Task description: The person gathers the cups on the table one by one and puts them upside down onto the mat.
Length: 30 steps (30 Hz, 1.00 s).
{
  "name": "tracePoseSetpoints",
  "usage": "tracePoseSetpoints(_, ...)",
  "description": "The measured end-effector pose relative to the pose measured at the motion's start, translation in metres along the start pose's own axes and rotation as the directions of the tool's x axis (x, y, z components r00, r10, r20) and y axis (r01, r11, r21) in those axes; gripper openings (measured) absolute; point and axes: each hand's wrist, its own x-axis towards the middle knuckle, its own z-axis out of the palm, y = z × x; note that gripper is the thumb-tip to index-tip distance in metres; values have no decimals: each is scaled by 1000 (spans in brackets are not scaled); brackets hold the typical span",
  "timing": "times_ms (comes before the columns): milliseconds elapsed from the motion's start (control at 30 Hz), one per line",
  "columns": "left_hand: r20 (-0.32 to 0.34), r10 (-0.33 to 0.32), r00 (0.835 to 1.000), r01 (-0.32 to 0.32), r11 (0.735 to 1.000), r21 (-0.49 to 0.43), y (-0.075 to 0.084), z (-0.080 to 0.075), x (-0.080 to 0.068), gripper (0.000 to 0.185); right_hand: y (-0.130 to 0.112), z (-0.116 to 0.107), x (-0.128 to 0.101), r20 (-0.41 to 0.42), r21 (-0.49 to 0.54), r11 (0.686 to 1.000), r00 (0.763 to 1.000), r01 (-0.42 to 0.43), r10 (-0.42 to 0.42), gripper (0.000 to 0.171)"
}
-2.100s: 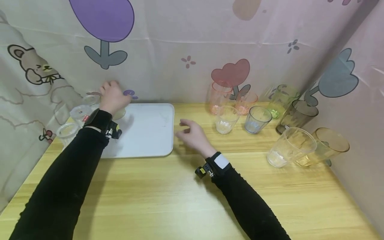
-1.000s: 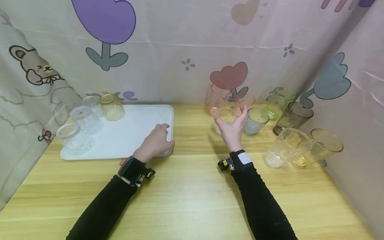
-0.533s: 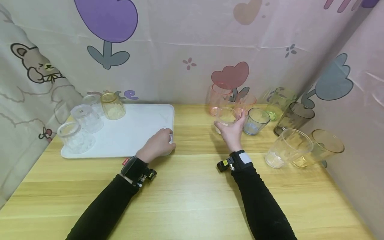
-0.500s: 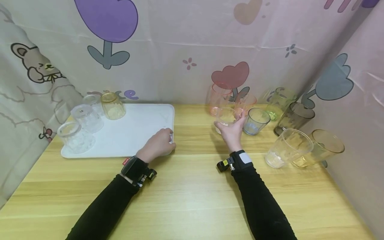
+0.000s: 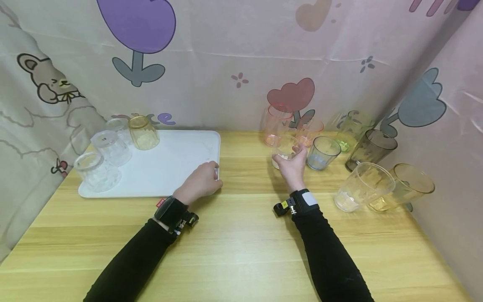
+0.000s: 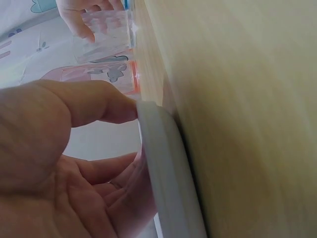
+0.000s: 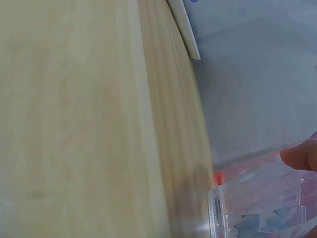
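Note:
My left hand (image 5: 200, 181) is at the front right corner of the white tray (image 5: 170, 163). In the left wrist view its thumb touches the tray rim (image 6: 166, 163) and the curled fingers press against the tray's inner side. My right hand (image 5: 293, 170) holds a small clear glass (image 5: 283, 144), which stands mouth up on the table; in the right wrist view the thumb (image 7: 299, 154) lies on the glass wall. A small grey-blue glass (image 5: 323, 153) stands just right of that hand. Upside down on the tray are an amber glass (image 5: 144, 134) and three clear glasses (image 5: 112, 149).
Behind the right hand stand a tall pink glass (image 5: 277, 126) and a shorter pink glass (image 5: 310, 132). Further right are a green glass (image 5: 352, 132), a dark grey glass (image 5: 371, 149), a large clear glass (image 5: 362, 186) and a large amber glass (image 5: 409, 184). A printed curtain (image 5: 211, 84) hangs behind.
The left hand let go of the amber glass on the tray and moved right to the tray's corner. The right hand reached right to the small clear glass; both hands have hardly moved lately.

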Motion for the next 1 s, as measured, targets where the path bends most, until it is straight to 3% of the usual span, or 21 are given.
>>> tracePoseSetpoints(433, -4, -20, 1000, 20, 999, 39, 1, -1, -2, 63, -6, 2, -5, 8, -6, 1000, 1000, 4, -4, 96)
tracePoseSetpoints(700, -23, -20, 1000, 21, 999, 37, 2, -2, -3, 63, -19, 10, -14, 68, 206, 978, 998, -27, 14, 92)
tracePoseSetpoints(867, -95, 63, 993, -61, 998, 15, 6, -3, -4, 65, -27, 18, -22, 135, 301, 951, 991, -66, 26, 83)
tracePoseSetpoints(1000, -187, 159, 969, -165, 986, -16, 9, -5, -5, 69, -32, 25, -30, 230, 393, 913, 973, -107, 15, 71)
